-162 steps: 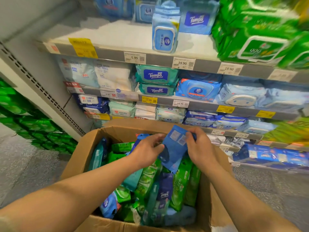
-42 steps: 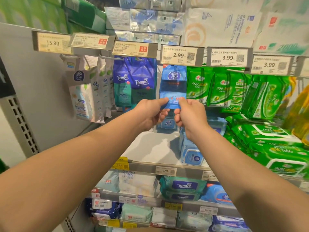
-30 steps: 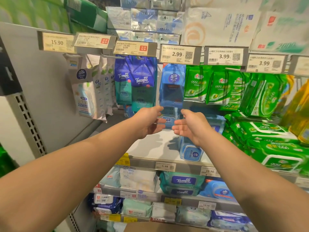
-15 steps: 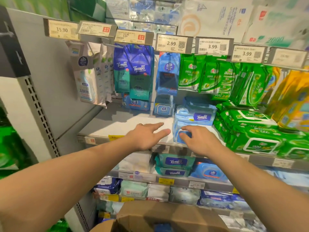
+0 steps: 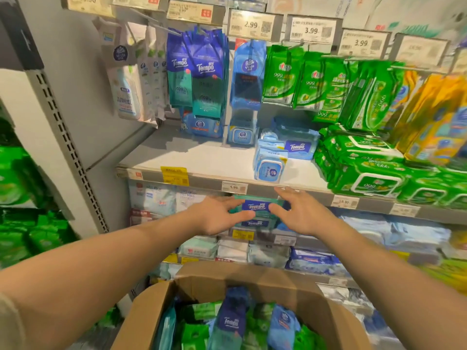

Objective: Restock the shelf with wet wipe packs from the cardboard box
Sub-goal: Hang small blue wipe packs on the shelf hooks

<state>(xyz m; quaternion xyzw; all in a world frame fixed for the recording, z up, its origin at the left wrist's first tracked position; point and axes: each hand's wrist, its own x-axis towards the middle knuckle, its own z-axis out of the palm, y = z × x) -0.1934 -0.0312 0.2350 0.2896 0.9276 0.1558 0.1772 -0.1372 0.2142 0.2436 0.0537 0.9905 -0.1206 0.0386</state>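
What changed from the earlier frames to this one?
The blue pack taken from the cardboard box now hangs under the 2.99 tag, released. Left hand and right hand have dropped, empty, toward the box. Shelf stock is unchanged.

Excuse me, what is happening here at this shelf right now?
A person is restocking wet wipes from a cardboard box in front of a store shelf. At this moment both hands are empty: the left hand and the right hand are open, fingers spread, in the air between the shelf and the box. A light blue Vinda pack hangs on a hook under the 2.99 tag. The box holds many green and blue packs.
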